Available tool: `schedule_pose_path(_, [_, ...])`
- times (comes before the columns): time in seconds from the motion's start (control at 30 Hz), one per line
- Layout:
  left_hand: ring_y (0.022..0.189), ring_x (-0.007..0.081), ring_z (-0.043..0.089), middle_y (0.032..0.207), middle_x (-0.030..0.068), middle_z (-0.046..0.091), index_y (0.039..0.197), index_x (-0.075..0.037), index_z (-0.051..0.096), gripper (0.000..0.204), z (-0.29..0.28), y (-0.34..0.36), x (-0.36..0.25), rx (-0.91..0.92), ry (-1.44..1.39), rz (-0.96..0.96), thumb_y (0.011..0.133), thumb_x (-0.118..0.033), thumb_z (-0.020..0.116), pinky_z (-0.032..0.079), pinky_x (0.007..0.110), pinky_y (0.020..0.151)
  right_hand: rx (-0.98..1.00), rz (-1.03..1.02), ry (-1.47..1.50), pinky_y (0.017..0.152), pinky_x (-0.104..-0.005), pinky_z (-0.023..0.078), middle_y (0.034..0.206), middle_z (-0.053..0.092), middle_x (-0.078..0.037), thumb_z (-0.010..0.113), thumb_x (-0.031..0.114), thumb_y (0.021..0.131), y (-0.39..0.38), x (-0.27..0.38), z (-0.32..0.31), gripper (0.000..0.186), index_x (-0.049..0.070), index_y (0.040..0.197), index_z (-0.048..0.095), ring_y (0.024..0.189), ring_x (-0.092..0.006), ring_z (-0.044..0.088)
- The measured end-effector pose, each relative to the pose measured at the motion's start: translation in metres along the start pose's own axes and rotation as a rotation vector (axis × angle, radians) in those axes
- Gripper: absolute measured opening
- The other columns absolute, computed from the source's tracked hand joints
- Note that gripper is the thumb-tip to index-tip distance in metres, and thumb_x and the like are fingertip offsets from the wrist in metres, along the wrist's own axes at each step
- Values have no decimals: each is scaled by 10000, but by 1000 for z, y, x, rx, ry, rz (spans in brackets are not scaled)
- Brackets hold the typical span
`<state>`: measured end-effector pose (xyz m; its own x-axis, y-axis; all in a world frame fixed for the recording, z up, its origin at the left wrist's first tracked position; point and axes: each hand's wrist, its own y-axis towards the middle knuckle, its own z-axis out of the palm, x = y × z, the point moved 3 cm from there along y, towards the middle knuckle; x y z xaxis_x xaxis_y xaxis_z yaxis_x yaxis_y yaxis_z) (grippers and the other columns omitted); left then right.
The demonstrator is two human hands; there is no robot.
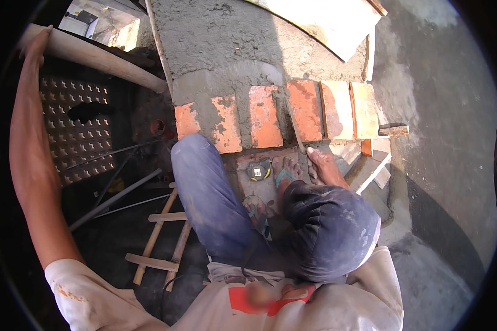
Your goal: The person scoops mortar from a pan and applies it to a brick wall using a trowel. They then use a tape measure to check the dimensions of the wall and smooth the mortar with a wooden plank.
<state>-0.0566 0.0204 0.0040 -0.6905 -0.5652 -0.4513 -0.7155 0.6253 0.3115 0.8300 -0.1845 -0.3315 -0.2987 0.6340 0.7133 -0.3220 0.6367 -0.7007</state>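
orange bricks [264, 118] bedded in grey mortar [203, 116], left hand [36, 47] clasped round a fat wooden pole [102, 63], right hand [321, 165] clamped on a thin tool [295, 128] over the bricks

I'm standing on a building site: rough grey mortar [221, 34] spreads beyond the row of bricks [264, 118], a tape measure [258, 170] lies on their near side, and a wooden ladder [167, 217] shows off their near-left end.
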Motion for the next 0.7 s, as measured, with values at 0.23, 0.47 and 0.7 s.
schedule_pose_path(0.23, [1590, 426, 179, 1666, 357, 243, 1576, 126, 310, 1103, 12, -21, -18, -35, 134, 30, 890, -645, 698, 64, 482, 1304, -279, -1011, -1660, 613, -451, 575, 940, 684, -154, 594, 237, 1022, 25, 22, -73, 147, 92, 996, 605, 745, -324, 707])
schedule_pose_path(0.47, [1589, 471, 136, 1655, 381, 232, 1572, 145, 282, 1098, 4, -8, -6, -40, 130, 10, 914, -651, 653, 24, 512, 1302, -372, -929, -2075, 636, -427, 579, 919, 642, -162, 555, 122, 988, 116, 80, -80, 65, 73, 1012, 519, 788, -313, 714])
schedule_pose_path(0.7, [1584, 479, 143, 1650, 378, 253, 1567, 148, 294, 1085, 13, -23, -7, -38, 115, -34, 917, -646, 648, 38, 530, 1299, -285, -746, -1475, 620, -518, 574, 879, 663, -286, 579, 272, 1040, 154, 100, -63, 285, -11, 1028, 546, 715, -424, 712])
